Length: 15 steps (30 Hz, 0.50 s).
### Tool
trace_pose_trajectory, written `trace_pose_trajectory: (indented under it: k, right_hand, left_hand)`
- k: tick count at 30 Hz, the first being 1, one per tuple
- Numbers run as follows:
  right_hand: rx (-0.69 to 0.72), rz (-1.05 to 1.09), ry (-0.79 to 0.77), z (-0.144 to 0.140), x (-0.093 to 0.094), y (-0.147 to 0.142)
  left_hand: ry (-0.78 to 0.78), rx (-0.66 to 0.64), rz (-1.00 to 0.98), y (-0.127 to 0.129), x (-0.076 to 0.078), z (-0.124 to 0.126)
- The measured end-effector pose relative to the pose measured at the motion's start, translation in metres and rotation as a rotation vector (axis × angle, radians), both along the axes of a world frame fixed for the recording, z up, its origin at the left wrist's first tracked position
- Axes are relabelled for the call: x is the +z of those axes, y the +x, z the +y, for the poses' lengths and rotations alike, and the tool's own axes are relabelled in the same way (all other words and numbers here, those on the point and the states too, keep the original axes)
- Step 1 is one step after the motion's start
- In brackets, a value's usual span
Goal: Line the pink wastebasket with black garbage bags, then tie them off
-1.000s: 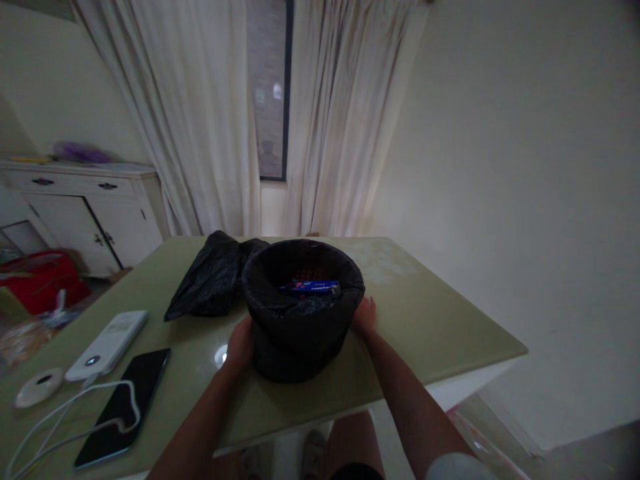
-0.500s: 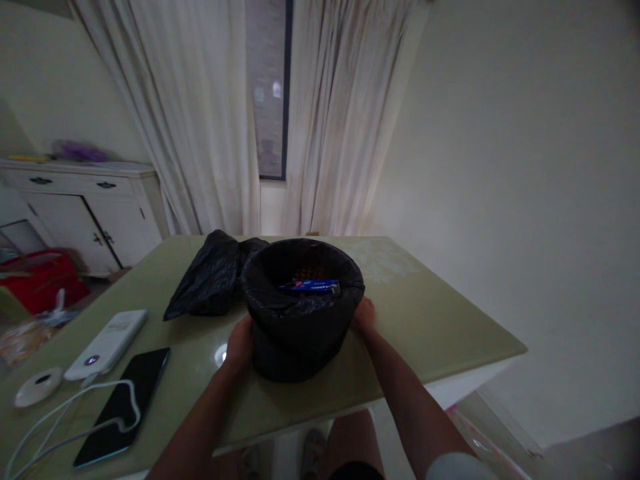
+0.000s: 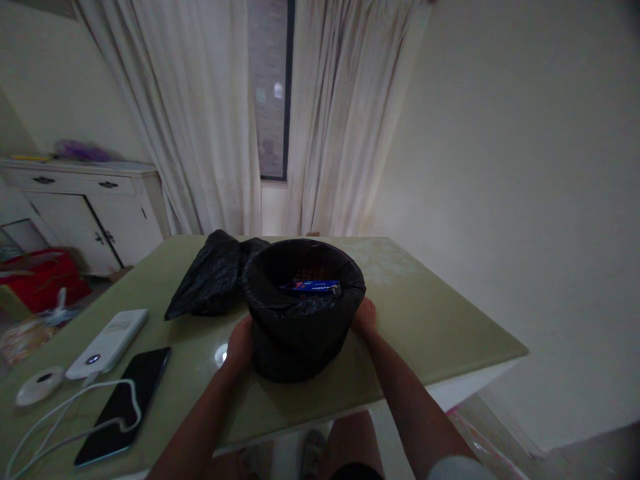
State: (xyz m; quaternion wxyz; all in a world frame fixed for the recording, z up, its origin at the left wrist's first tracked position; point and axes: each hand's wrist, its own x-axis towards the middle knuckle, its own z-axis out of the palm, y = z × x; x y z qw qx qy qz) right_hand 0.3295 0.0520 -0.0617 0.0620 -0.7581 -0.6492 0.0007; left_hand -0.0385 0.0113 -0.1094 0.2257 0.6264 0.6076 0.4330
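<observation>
A small trash can (image 3: 300,340) lined with a black plastic bag stands upright near the table's front edge. Inside it a blue printed box (image 3: 316,287) lies near the top, with something reddish-brown behind it in shadow. My left hand (image 3: 242,341) presses against the can's left side, and my right hand (image 3: 365,316) grips it from the right; most of the fingers are hidden by the can. Just behind and to the left, a crumpled black plastic bag (image 3: 210,283) lies touching or very close to the can.
The green-topped table (image 3: 440,320) carries a white power bank (image 3: 110,343), a black phone (image 3: 125,407), a white cable (image 3: 131,393) and a round white object (image 3: 40,387) at left. Beyond are a white cabinet (image 3: 95,220), a red bag (image 3: 43,280) and curtains (image 3: 200,120); a wall rises at right.
No clear movement of the hands or the trash can; the view has shifted very slightly.
</observation>
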Motion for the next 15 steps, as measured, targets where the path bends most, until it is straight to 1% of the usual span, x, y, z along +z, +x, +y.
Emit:
trace_pose_trajectory:
  k: [4,7,9,10,11,13,15]
  right_hand:
    - [-0.003,0.005,0.012,0.001,-0.002,0.001]
    - [0.008,0.011,0.02,0.001,-0.003,0.002]
    - [0.011,0.015,0.025,0.002,-0.004,0.002]
    - [0.01,0.018,0.028,0.002,-0.004,0.003]
    - [0.008,0.022,0.03,0.002,-0.004,0.003]
    - [0.011,0.027,0.035,0.002,-0.005,0.004]
    - [0.02,0.045,0.043,0.001,-0.004,0.004]
  left_hand:
    - [0.026,0.008,-0.05,0.0,0.0,0.0]
    - [0.09,-0.019,-0.107,0.0,0.006,0.0]
    - [0.123,-0.062,-0.231,0.0,0.014,0.0]
    - [0.114,-0.083,-0.324,0.0,0.018,0.001]
    - [0.084,-0.097,-0.433,-0.001,0.023,0.001]
    - [-0.031,-0.105,-0.644,-0.004,0.031,-0.001]
    - [-0.153,-0.091,-0.777,-0.008,0.035,-0.005]
